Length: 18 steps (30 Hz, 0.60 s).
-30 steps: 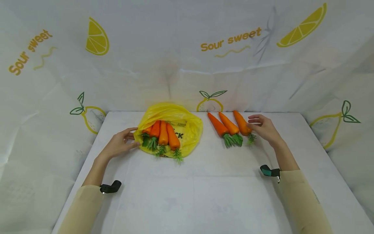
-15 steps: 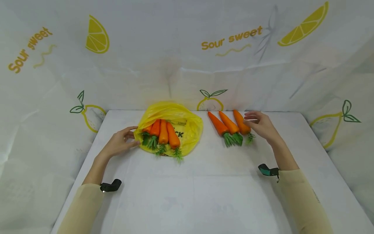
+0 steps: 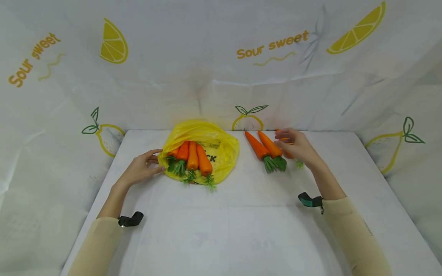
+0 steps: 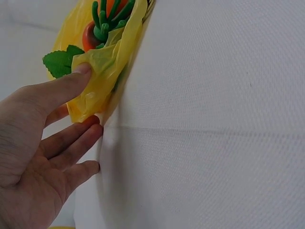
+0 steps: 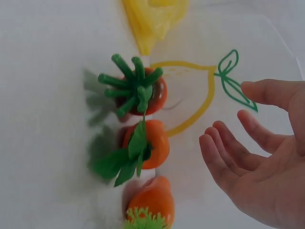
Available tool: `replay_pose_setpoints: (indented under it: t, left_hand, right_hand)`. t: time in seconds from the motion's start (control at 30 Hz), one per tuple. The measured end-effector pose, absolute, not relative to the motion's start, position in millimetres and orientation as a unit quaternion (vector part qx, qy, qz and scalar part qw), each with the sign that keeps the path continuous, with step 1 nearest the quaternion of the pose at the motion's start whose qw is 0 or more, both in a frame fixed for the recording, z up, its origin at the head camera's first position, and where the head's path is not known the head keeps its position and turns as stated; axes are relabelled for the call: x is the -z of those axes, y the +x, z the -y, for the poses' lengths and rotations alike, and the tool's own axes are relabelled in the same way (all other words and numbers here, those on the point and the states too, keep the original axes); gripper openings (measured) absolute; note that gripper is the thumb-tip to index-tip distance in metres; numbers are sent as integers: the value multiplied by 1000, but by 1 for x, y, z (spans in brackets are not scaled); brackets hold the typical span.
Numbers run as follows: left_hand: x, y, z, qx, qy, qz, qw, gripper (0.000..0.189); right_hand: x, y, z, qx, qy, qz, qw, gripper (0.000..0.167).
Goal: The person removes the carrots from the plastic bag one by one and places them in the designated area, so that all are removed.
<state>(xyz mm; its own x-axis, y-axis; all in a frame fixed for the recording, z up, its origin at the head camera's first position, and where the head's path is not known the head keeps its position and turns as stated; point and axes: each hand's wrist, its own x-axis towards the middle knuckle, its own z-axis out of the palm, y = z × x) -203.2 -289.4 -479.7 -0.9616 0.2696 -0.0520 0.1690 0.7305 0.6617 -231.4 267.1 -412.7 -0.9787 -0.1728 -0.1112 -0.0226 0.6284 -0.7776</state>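
Two hands: left (image 3: 139,170) in a pinch on yellow bag (image 3: 225,153), print (image 3: 210,158) perhaps "CK", right (image 3: 298,147) loose near carrots (image 3: 268,142).

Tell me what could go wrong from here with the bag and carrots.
The left hand holds only one edge of the yellow bag, so its mouth might sag or shift.
The carrots inside lie at that open mouth, green tops over the rim; a tug could slide them out.
The right hand hovers over closely spaced loose carrots; it may nudge a neighbor.
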Motion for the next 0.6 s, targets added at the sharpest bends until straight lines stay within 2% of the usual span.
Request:
replay_pose_setpoints:
  t: [0.6]
  left_hand:
    - [480, -203, 289, -344, 116, -929, 69, 73]
  right_hand:
    - [413, -232, -217, 448, -135, -881, 72, 41]
